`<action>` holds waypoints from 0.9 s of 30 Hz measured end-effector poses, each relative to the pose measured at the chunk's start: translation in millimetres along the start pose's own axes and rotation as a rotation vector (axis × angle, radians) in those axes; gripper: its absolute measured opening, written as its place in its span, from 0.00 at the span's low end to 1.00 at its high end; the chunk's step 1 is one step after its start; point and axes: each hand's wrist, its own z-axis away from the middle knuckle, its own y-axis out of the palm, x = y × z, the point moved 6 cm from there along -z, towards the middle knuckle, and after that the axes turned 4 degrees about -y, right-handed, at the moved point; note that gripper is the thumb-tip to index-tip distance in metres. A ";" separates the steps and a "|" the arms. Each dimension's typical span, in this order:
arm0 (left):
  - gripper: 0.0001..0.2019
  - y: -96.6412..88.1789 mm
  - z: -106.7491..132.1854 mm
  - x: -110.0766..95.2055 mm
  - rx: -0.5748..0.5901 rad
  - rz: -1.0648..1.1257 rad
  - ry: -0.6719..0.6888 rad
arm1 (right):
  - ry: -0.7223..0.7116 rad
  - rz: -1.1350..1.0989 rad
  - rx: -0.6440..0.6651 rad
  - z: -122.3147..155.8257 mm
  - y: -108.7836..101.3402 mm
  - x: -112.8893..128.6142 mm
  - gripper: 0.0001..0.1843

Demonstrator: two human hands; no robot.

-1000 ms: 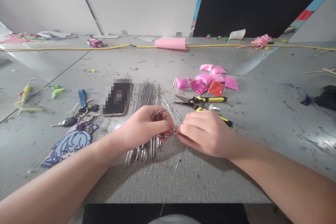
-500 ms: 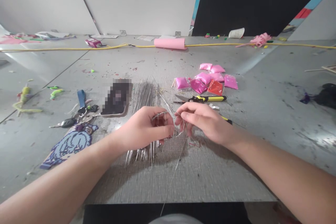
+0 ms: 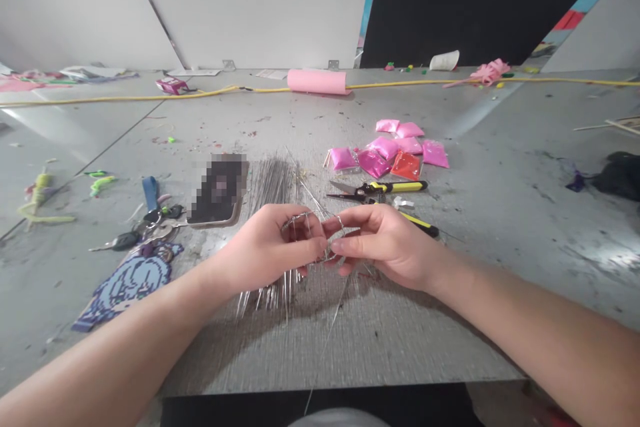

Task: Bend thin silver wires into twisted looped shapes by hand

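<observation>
Between my two hands is a ring of twisted silvery wire (image 3: pixel 299 217), partly hidden by my fingers. My left hand (image 3: pixel 277 240) is closed on its left side, thumb toward the middle. My right hand (image 3: pixel 383 240) pinches its right side, and the fingertips of both hands nearly meet. A thin loose wire (image 3: pixel 333 323) trails from beneath the hands to the table's front edge. Behind and under my left hand lies a bundle of straight metal wires (image 3: pixel 270 183). Yellow-and-black shears (image 3: pixel 400 187) lie open just beyond my right hand.
Pink packets (image 3: pixel 385 147) and a red packet (image 3: pixel 405 164) lie behind the shears. To the left are a phone (image 3: pixel 217 190), keys (image 3: pixel 123 241) and a blue pixel-patterned piece (image 3: pixel 133 280). A yellow cable (image 3: pixel 400 85) crosses the back near a pink roll (image 3: pixel 317 82).
My right hand has shifted its grip, its thumb and fingers now pinching the wire ring closer to my left fingertips. The left hand keeps its hold. The camera view has shifted slightly.
</observation>
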 end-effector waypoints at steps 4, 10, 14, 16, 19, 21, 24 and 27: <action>0.07 -1.0 0.3 1.2 -0.019 -0.007 -0.004 | 0.012 -0.051 -0.046 -1.5 -1.9 -3.1 0.17; 0.07 0.5 -1.4 2.3 -0.017 -0.023 -0.028 | 0.058 -0.082 -0.068 -4.9 -4.7 -7.1 0.11; 0.06 1.9 -2.9 6.4 -0.018 -0.049 -0.045 | 0.086 -0.094 -0.135 -5.6 -7.3 -10.5 0.11; 0.06 1.7 -3.1 7.1 -0.036 -0.088 -0.036 | 0.113 -0.110 -0.154 -4.8 -6.9 -12.5 0.12; 0.05 1.0 -2.3 4.4 -0.073 -0.157 0.008 | 0.121 -0.112 -0.156 -3.8 -5.8 -12.9 0.13; 0.04 1.2 -1.6 2.2 -0.085 -0.197 0.034 | 0.138 -0.124 -0.167 -3.2 -6.3 -13.7 0.14; 0.04 1.6 -1.1 0.7 -0.092 -0.235 0.050 | 0.169 -0.165 -0.197 -2.5 -8.0 -16.2 0.14; 0.05 1.5 -1.7 0.6 -0.096 -0.257 0.045 | 0.193 -0.176 -0.202 -2.6 -8.0 -19.3 0.12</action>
